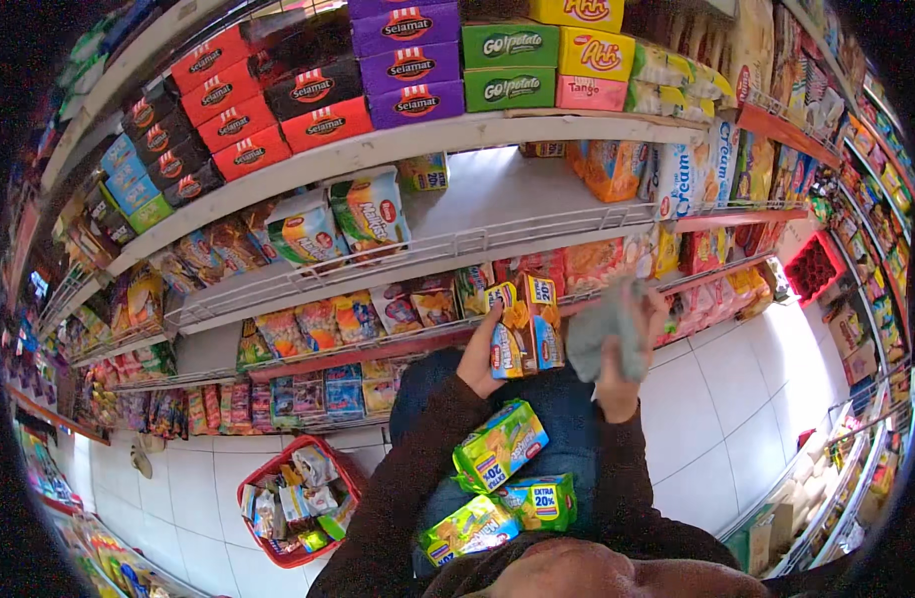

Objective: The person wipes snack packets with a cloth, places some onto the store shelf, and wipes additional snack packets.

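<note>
My left hand [481, 355] grips orange and yellow biscuit packs [526, 329] by their left side, above my lap. To their right, my right hand [620, 385] holds a grey-green cloth [608, 329], which is blurred. Part of a hand or finger shows behind the cloth's right side; whose it is cannot be told. Green biscuit packs lie on my lap: one [500, 446] higher up, one [538, 502] at the right and one [470, 531] at the lower left.
Before me stands a wire-edged shelf [494, 194] with Malkist packs [369, 213]; above it are stacked snack boxes [409, 67]. A red basket [353, 478] of packets is on the tiled floor at left. A red crate [814, 267] stands far right, near more shelving.
</note>
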A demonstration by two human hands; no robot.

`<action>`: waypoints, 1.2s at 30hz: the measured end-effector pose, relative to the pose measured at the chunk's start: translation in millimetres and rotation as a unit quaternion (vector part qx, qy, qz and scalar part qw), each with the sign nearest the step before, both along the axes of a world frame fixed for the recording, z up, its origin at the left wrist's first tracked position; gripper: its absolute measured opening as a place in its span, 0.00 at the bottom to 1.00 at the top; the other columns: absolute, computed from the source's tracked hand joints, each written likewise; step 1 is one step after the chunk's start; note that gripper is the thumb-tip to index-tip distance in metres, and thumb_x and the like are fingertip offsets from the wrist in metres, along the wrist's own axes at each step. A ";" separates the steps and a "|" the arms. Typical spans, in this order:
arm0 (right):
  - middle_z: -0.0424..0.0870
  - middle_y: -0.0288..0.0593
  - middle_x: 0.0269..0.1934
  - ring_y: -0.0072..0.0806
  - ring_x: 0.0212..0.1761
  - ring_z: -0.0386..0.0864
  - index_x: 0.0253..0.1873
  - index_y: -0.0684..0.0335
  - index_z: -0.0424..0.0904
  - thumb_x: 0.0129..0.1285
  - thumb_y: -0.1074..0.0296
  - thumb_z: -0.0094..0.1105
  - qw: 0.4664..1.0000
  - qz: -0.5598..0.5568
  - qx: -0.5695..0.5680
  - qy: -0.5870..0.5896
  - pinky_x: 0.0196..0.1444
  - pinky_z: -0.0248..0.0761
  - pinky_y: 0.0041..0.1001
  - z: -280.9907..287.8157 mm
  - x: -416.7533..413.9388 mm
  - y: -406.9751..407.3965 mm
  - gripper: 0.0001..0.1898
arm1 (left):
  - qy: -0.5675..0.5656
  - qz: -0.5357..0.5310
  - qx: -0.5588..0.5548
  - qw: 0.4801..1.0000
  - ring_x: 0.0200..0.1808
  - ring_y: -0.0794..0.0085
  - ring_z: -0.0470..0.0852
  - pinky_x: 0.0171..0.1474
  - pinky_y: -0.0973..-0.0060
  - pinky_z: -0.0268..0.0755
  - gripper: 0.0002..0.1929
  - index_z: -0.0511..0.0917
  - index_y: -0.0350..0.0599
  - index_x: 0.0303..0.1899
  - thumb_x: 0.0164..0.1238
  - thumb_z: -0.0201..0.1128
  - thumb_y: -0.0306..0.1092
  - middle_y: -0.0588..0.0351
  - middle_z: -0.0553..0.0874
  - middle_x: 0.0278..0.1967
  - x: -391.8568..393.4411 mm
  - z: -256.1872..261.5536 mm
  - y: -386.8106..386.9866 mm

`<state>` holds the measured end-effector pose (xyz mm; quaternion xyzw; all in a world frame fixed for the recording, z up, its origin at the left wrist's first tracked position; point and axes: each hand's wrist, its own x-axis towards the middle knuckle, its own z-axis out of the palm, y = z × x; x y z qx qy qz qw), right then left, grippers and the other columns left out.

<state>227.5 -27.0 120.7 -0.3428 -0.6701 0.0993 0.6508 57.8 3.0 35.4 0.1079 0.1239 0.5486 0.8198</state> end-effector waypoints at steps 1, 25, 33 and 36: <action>0.60 0.51 0.64 0.42 0.66 0.58 0.61 0.64 0.72 0.60 0.68 0.59 1.000 0.000 -0.001 0.000 0.65 0.56 0.38 -1.6 -4.8 -0.6 0.23 | 0.000 -0.002 -0.014 1.000 0.48 0.63 0.82 0.52 0.63 0.76 0.22 0.70 0.43 0.57 0.71 0.52 0.49 0.49 0.81 0.49 -1.1 -2.6 1.2; 0.71 0.49 0.48 0.46 0.51 0.72 0.53 0.59 0.78 0.34 0.78 0.61 0.978 0.021 -0.097 -0.183 0.54 0.67 0.34 -23.6 -23.3 12.5 0.31 | 0.008 -0.041 -0.001 0.999 0.53 0.58 0.80 0.57 0.57 0.71 0.27 0.66 0.45 0.62 0.71 0.48 0.54 0.47 0.79 0.53 -16.1 -32.5 10.8; 0.72 0.48 0.47 0.45 0.53 0.72 0.54 0.53 0.80 0.34 0.77 0.66 0.924 0.231 -0.168 -0.254 0.56 0.68 0.35 -12.0 -7.3 7.1 0.33 | 0.006 -0.007 -0.001 1.000 0.49 0.63 0.82 0.51 0.65 0.77 0.30 0.66 0.42 0.62 0.71 0.47 0.57 0.47 0.80 0.51 -23.2 -6.3 6.6; 0.73 0.47 0.44 0.41 0.46 0.75 0.50 0.60 0.81 0.38 0.78 0.64 0.973 0.074 -0.079 -0.204 0.50 0.69 0.31 -5.9 -17.2 4.4 0.26 | 0.016 -0.059 -0.001 0.998 0.46 0.66 0.83 0.50 0.67 0.78 0.26 0.69 0.43 0.59 0.70 0.51 0.54 0.50 0.82 0.48 -20.6 -30.6 3.5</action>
